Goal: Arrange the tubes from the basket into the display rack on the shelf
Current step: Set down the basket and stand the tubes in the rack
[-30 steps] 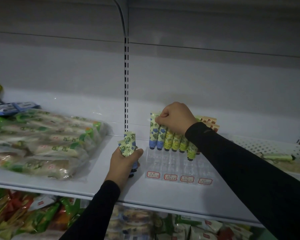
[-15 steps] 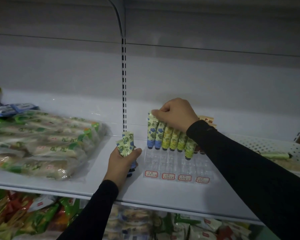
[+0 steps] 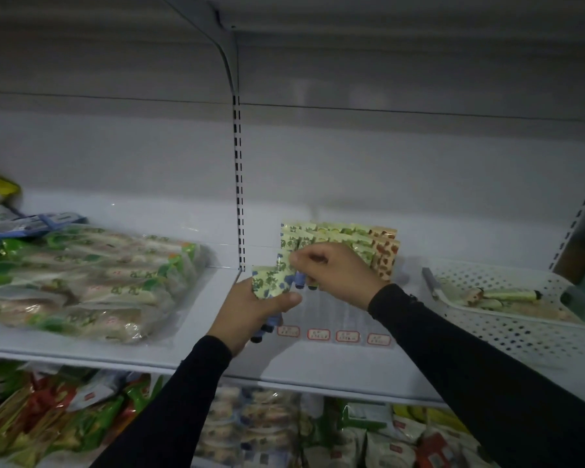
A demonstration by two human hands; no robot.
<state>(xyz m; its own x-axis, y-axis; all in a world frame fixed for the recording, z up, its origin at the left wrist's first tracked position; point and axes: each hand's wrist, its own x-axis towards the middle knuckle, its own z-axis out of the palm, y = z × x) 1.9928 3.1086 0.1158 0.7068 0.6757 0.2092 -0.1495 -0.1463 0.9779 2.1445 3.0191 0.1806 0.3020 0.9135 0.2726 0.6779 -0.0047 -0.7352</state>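
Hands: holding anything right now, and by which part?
Left hand grips a small bunch of blue-flowered tubes around their middles, caps pointing down. Right hand pinches another blue-flowered tube near its flat crimped top.

Shelf [image 3: 169, 336]: display rack [image 3: 335, 319] mid-shelf, just right of the slotted upright [image 3: 238, 197], w/ tubes [image 3: 345, 243] standing in its back rows; price tags [image 3: 333, 334] along its front edge. Basket [image 3: 520, 329] at shelf's right end, w/ tubes lying in it. Bagged goods [image 3: 81, 282] on shelf's left part. Left hand [image 3: 250, 315] w/ held tubes [image 3: 269, 282] at rack's left-front corner; right hand [image 3: 335, 271] over rack, pinching one of them.
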